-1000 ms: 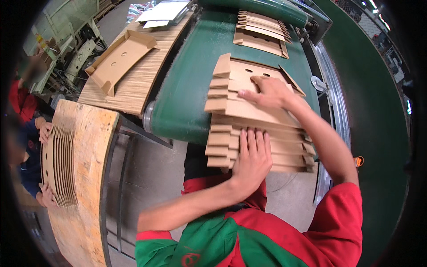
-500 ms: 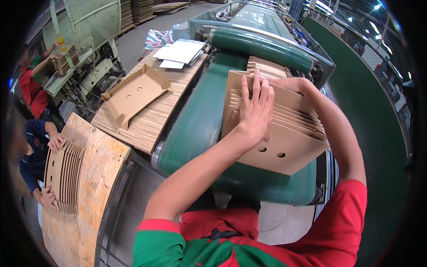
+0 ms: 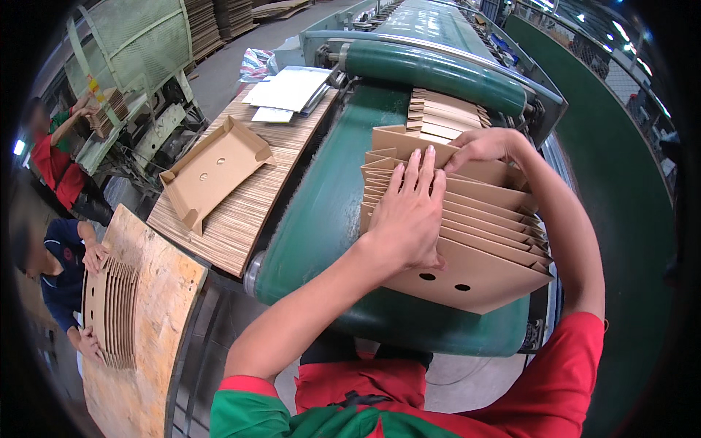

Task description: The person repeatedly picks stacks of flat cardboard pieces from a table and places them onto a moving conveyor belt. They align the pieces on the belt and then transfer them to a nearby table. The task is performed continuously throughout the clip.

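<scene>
A stack of folded brown cardboard trays (image 3: 493,281) stands on edge on the green conveyor belt (image 3: 314,197) in front of me. Two round holes show in its nearest panel. My left hand (image 3: 412,219) lies across the top edges, fingers stretched out, its thumb down near the front panel. At the far end, my right hand (image 3: 485,148) is closed around the upper edge of the rear trays, thumb on the near side; its fingertips are hidden behind the cardboard. More folded cardboard pieces (image 3: 438,109) lie beyond the stack, by the green roller.
A single cardboard tray (image 3: 219,171) and white sheets (image 3: 288,91) rest on the striped side table (image 3: 241,237). To the left, a co-worker's hands (image 3: 93,257) hold another stack on a plywood table (image 3: 164,292). A green roller (image 3: 438,77) spans the belt ahead.
The stack has spread wider, with larger gaps between the rear trays. My right hand now shows its thumb over the rear edge; my left hand has shifted slightly nearer.
</scene>
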The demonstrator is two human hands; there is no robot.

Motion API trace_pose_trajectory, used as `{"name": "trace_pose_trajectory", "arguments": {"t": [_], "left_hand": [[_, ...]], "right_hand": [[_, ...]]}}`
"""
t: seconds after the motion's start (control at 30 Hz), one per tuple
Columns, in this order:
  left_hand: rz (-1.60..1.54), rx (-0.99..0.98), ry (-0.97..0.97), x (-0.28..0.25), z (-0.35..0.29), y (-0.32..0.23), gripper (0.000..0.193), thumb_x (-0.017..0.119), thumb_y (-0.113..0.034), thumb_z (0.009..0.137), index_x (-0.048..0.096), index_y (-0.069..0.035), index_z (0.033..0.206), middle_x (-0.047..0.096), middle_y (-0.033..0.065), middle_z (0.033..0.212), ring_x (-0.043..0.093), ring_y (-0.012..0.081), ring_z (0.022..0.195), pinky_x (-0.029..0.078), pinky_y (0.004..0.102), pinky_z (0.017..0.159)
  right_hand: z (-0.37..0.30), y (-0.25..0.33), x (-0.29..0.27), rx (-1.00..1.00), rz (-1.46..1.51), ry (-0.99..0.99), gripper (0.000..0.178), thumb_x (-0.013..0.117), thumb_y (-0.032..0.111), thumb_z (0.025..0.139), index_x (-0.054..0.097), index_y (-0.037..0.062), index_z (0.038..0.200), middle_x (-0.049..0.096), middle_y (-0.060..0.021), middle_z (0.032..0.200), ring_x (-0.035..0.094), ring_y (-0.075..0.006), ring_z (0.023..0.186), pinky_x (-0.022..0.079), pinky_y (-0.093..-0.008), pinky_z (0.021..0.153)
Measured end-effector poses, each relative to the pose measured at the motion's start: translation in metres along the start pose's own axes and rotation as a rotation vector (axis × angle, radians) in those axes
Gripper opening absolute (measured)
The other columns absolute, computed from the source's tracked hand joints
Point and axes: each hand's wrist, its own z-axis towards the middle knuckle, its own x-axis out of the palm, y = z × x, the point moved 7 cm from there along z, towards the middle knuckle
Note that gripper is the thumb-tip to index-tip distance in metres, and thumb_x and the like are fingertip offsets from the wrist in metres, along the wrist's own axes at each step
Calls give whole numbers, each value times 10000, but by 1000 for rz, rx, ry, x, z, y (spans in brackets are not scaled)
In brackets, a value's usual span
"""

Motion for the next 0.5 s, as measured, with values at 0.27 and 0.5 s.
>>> {"name": "trace_pose_trajectory", "arguments": {"t": [0.27, 0.5], "left_hand": [[-100, 41, 305, 4, 19, 4, 1420, 927, -721, 529, 339, 124, 1507, 495, 273, 1412, 435, 387, 1432, 317, 551, 1198], [126, 47, -134, 5, 25, 5, 1516, 913, -774, 472, 308, 140, 1518, 536, 261, 1377, 456, 402, 1397, 205, 654, 1260]], "right_hand": [[-10, -15, 16, 28, -118, -3, 945, 617, 866, 864, 717, 76, 1374, 739, -187, 1283, 661, -290, 1213, 482, -411, 1065], [-52, -11, 22, -13, 294, 90, 930, 781, 693, 831, 634, -47, 1375, 749, -185, 1212, 719, -314, 1085, 553, -411, 937]]}}
